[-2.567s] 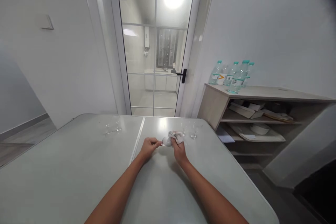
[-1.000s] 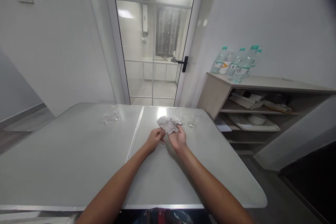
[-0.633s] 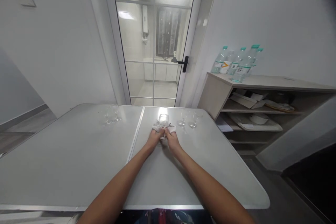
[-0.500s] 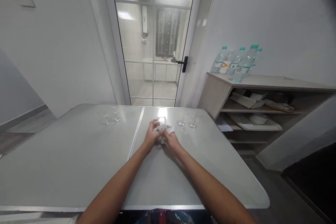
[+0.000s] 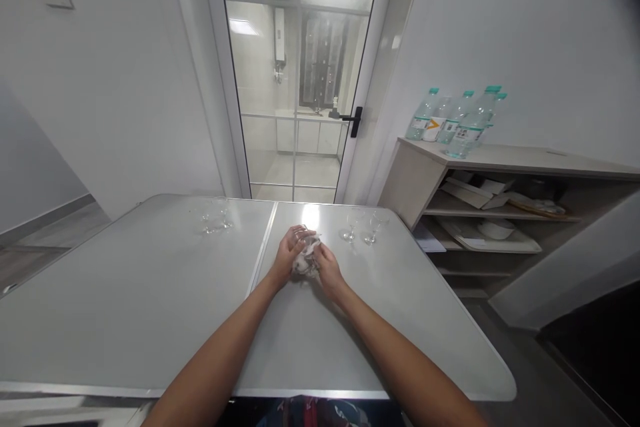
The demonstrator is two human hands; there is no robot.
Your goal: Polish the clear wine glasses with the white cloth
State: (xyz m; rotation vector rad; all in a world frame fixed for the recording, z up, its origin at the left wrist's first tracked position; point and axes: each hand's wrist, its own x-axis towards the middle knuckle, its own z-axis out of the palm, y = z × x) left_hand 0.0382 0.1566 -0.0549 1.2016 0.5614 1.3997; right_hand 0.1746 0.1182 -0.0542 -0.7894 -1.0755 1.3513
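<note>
My left hand (image 5: pixel 289 252) is wrapped round a small clear glass (image 5: pixel 301 232), whose rim shows past the fingers. A white cloth (image 5: pixel 309 250) is bunched against the glass between my hands. My right hand (image 5: pixel 327 267) pinches that cloth from the right side. Both hands are close together over the middle of the grey table (image 5: pixel 200 320). Fingers and cloth hide most of the glass, so its stem and foot are hard to make out.
Two clear stemmed glasses stand at the back right, a left one (image 5: pixel 349 230) and a right one (image 5: pixel 371 232). More clear glasses (image 5: pixel 214 220) stand at the back left. Several plastic bottles (image 5: pixel 465 127) top the shelf unit (image 5: pixel 420 180) beside the table. A glass door (image 5: pixel 300 93) is behind.
The glass has tilted from its upright pose in my hands, and my left fingers now reach over its top. The cloth has come together between both hands. The view has shifted slightly.
</note>
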